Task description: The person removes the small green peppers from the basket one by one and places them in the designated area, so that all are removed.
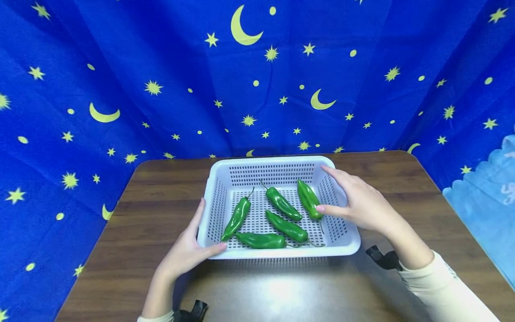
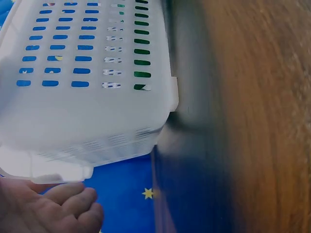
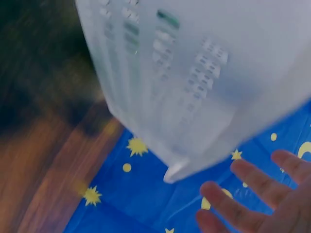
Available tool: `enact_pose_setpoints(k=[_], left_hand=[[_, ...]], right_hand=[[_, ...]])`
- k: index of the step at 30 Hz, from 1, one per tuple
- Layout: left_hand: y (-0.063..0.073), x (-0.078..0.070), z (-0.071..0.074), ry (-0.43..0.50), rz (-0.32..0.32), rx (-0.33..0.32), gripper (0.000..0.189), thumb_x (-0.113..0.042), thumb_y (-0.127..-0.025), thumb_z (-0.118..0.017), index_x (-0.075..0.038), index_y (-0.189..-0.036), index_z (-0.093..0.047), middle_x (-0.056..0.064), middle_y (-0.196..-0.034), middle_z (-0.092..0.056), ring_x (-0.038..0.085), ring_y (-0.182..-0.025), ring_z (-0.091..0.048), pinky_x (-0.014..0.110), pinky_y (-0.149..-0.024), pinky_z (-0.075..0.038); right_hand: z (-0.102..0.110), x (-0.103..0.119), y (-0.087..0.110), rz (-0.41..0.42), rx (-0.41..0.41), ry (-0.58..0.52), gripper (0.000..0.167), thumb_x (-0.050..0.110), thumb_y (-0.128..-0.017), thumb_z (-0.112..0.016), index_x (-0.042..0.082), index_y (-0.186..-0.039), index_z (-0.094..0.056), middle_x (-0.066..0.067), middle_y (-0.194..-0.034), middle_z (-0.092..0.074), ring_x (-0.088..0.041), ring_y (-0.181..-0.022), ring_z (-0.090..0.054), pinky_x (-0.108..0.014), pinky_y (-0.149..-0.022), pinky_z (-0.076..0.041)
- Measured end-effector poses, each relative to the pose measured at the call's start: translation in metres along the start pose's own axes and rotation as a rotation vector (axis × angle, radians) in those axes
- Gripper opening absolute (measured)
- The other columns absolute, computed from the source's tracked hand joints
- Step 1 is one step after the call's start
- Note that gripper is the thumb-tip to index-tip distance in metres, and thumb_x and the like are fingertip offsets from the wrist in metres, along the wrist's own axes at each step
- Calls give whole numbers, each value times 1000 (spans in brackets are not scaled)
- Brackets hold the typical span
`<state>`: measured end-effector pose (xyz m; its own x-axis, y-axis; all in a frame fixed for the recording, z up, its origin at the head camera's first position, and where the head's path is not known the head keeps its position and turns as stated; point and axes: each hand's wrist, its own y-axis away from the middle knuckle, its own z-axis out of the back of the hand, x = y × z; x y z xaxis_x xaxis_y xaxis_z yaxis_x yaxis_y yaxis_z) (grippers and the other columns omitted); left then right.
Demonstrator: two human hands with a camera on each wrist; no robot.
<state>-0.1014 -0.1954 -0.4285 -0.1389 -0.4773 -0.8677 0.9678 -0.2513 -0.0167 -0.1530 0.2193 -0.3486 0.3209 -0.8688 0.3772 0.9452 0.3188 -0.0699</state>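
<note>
A white perforated plastic basket [image 1: 281, 253] holds several long green peppers [image 1: 262, 240] with thin stems. At its front left corner my left hand [image 1: 185, 250] grips the rim, thumb over the top and fingers along the outside. In the left wrist view the curled fingers of the left hand [image 2: 68, 206] lie just under the rim. My right hand [image 1: 362, 199] is spread over the right side, its thumb in front of the rightmost pepper [image 1: 307, 197] and a fingertip at the back right corner. Its fingers [image 3: 262, 182] are spread apart outside the wall in the right wrist view.
The basket is at the brown wooden table [image 1: 161, 192], toward its far edge. Behind it hangs a blue curtain [image 1: 181, 58] with yellow moons and stars. Light blue cloth [image 1: 483, 201] hangs at the right edge. Black straps [image 1: 384, 258] circle both wrists.
</note>
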Motion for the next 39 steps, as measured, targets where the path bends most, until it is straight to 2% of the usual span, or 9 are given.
enact_pose_setpoints(k=[7, 12, 17, 27, 30, 32, 36, 39], left_hand=[[-1, 3, 1, 82, -32, 17, 120, -23, -78, -85, -38, -158, 4, 18, -164, -22, 42, -127, -54, 49, -99, -54], [-1, 5, 2, 52, -28, -2, 120, -24, -77, -85, -35, -159, 2, 17, -164, -21, 40, -126, -57, 46, -99, -55], [-1, 5, 2, 27, -33, -19, 120, -26, -77, -86, -34, -159, 1, 15, -166, -16, 40, -127, -56, 48, -100, -53], [-1, 4, 1, 35, -50, -20, 122, -24, -75, -87, -33, -159, 0, 13, -166, -16, 36, -127, -56, 48, -101, -52], [-2, 4, 1, 39, -57, -21, 121, -24, -75, -87, -34, -159, -1, 13, -166, -17, 35, -126, -57, 49, -101, -52], [-3, 4, 1, 46, -61, -17, 121, -24, -75, -87, -35, -159, -1, 12, -166, -18, 35, -126, -58, 49, -101, -52], [-3, 5, 1, 69, -58, -7, 121, -23, -75, -87, -36, -159, -1, 12, -166, -17, 36, -126, -57, 48, -100, -53], [-1, 6, 1, 75, -45, -11, 121, -23, -75, -87, -37, -159, -1, 13, -166, -18, 36, -126, -57, 47, -100, -53]], right_hand=[[15, -4, -7, 36, 40, -66, 102, 65, -79, -72, 22, -159, -26, -17, -155, -41, -42, -139, -41, -70, -107, -36], [19, 0, -16, 58, 47, -120, 99, 61, -78, -75, 21, -157, -30, -12, -157, -39, -40, -140, -41, -68, -108, -37], [24, 5, -25, 96, 66, -171, 96, 54, -78, -79, 21, -156, -32, -9, -159, -38, -39, -140, -42, -67, -108, -39], [23, 16, -54, 184, 134, -224, 89, 47, -80, -80, 22, -154, -36, -7, -155, -43, -34, -133, -50, -64, -101, -46], [17, 20, -65, 213, 176, -210, 88, 46, -80, -80, 21, -153, -38, -7, -152, -46, -30, -128, -53, -56, -99, -50], [13, 23, -72, 243, 221, -195, 88, 47, -80, -80, 18, -153, -38, -8, -152, -46, -29, -130, -52, -53, -101, -50], [5, 28, -85, 298, 310, -168, 88, 50, -81, -77, 14, -152, -39, -7, -154, -45, -29, -140, -44, -52, -114, -41], [0, 31, -93, 313, 363, -173, 87, 48, -82, -77, 15, -153, -38, -6, -155, -45, -28, -138, -47, -51, -112, -43]])
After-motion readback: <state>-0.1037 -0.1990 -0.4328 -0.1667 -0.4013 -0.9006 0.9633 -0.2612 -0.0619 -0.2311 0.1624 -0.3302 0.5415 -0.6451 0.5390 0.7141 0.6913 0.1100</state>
